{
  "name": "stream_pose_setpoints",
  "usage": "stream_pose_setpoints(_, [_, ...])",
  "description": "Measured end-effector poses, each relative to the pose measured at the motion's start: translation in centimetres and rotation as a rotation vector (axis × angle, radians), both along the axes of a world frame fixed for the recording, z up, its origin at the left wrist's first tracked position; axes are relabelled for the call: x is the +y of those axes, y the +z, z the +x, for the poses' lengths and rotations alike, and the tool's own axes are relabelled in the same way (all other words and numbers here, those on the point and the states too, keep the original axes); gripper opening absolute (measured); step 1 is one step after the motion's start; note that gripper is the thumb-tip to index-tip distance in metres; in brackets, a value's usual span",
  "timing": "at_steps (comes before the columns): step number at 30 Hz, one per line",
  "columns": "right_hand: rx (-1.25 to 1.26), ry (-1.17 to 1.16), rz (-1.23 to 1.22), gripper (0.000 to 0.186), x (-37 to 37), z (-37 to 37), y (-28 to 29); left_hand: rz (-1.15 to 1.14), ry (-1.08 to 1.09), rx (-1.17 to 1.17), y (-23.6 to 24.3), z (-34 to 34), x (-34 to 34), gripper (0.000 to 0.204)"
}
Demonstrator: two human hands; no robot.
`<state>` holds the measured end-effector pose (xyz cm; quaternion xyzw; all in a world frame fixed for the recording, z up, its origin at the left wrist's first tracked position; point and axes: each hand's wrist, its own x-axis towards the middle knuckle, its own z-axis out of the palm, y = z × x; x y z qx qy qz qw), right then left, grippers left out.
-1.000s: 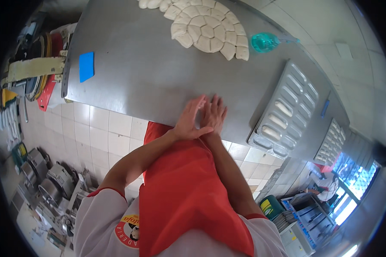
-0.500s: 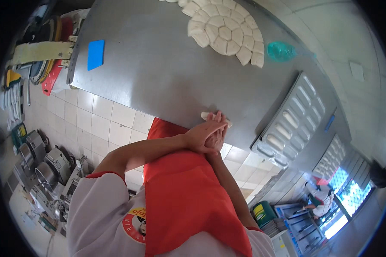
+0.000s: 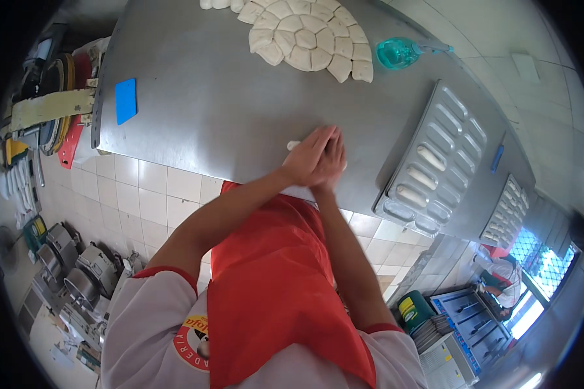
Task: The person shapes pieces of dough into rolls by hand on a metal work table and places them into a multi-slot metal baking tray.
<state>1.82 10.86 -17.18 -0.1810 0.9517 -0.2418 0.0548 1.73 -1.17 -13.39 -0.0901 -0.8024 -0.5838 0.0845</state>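
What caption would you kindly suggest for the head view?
Left hand over right hand, atop a dough piece on a grey table, near a tray holding three dough rolls.

Lettering on round red badge (image 3: 189, 352) w/ yellow tab (image 3: 196, 322), on shirt (image 3: 143, 318) below & left of left hand (image 3: 309, 158); pale letters round the ring, darker ones on tab, partly cut off by apron (image 3: 279, 272); yellow label (image 3: 407, 308) on green container (image 3: 422, 307), low & right of right hand (image 3: 335, 167), too sm. to read.
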Motion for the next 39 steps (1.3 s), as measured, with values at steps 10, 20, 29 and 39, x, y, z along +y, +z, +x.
stream_pose_setpoints(10, [0.009, 0.035, 0.523, 0.069, -1.4, -10.0, 4.2, -0.192, 0.168, 0.008, 0.3, -9.0, 0.3, 0.09])
stream_pose_setpoints(20, [0.006, 0.125, 0.297, 0.069, 1.6, 0.1, 4.5, -0.144, -0.079, -0.009, 1.2, 1.1, -1.7, 0.083])
stream_pose_setpoints(29, [-0.207, -0.098, -0.209, 0.056, 7.0, -1.5, 6.0, -0.557, -0.068, -0.063, 0.9, 0.0, -7.7, 0.05])
stream_pose_setpoints(39, [-0.252, -0.14, -0.227, 0.026, 7.3, -4.2, 6.7, -0.67, -0.293, -0.393, 3.1, -4.2, -7.1, 0.028])
